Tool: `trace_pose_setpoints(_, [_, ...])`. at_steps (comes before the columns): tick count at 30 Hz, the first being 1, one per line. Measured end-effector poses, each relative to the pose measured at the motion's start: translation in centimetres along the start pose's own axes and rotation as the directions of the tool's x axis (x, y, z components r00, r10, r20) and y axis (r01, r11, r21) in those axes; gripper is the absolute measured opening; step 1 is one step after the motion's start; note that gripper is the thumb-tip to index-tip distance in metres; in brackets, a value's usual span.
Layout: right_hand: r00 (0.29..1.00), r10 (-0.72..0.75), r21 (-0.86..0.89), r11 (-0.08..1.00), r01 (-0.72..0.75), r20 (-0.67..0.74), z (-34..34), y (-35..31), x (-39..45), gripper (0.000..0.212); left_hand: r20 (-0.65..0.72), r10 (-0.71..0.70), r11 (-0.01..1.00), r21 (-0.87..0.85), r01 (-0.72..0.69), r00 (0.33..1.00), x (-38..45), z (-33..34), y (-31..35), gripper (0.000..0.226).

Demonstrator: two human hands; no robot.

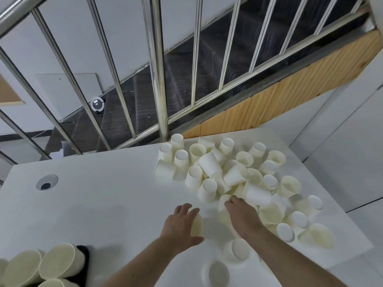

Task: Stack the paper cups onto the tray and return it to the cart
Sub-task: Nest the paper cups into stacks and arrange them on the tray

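No readable writing or brand on any cup; plain white outsides, cream insides. Left hand (182,222) palm down over the white table (99,204), fingers spread and curved round an upright paper cup (196,224), thumb on its near side, forearm reaching in from the lower edge. Right hand (242,214) just beside it, reaching into the near edge of the loose heap of cups (228,175), fingertips bent down onto a small cup (223,200) lying there; cannot tell whether gripped or only touched. Heap spread over the table's right half, some upright, some upside down, some on their sides, a few more cups close to the forearms. At bottom left, stacked cups (56,262) lying on their sides on a dark tray (85,257), well apart from both hands. Behind the table, a metal stair railing (159,69), dark carpeted steps and a round grommet hole (46,182) in the tabletop.
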State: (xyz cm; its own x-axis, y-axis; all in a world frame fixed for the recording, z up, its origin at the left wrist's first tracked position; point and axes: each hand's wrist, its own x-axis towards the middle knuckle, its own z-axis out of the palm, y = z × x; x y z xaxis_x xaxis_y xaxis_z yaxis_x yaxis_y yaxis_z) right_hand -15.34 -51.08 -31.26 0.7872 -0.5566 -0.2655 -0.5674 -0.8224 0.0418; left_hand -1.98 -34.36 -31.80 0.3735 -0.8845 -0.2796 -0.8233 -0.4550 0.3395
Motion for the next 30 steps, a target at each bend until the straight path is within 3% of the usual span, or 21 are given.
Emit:
trace_pose_setpoints(4, [0.997,0.049,0.141,0.989,-0.041,-0.059,-0.3,-0.2,0.8,0.036,-0.02,0.006,1.0,0.015,-0.005,1.0,0.2,0.0,-0.1,0.068])
trace_pose_setpoints(7, [0.984,0.18,0.359,0.919,-0.163,-0.015,-0.4,-0.8,1.3,0.037,-0.037,-0.007,1.0,-0.001,0.007,0.999,0.3,-0.1,-0.4,0.067])
trace_pose_setpoints(10, [0.976,0.215,0.438,0.875,-0.206,0.029,-0.5,-1.2,1.6,0.031,-0.045,-0.022,1.0,-0.022,0.021,0.999,0.4,-0.3,-0.7,0.067])
trace_pose_setpoints(15, [0.978,0.191,0.457,0.865,-0.205,0.078,-0.3,-1.7,1.8,0.035,-0.045,-0.027,0.999,-0.031,0.026,0.999,0.3,-0.4,-1.0,0.067])
trace_pose_setpoints(19, [0.991,0.127,0.393,0.91,-0.129,0.033,-0.4,-1.8,1.5,0.037,-0.045,-0.029,0.999,-0.036,0.028,0.999,0.3,-0.4,-1.1,0.067])
trace_pose_setpoints(26, [0.989,-0.103,0.288,0.955,0.068,0.107,-0.3,-2.9,0.6,0.089,-0.057,-0.031,0.998,-0.052,0.028,0.998,0.4,-0.7,-0.9,0.067])
trace_pose_setpoints(30, [0.987,-0.122,0.264,0.96,0.092,0.103,0.3,-3.3,0.7,0.076,-0.067,-0.027,0.998,-0.057,0.023,0.997,0.3,-0.9,-1.0,0.067])
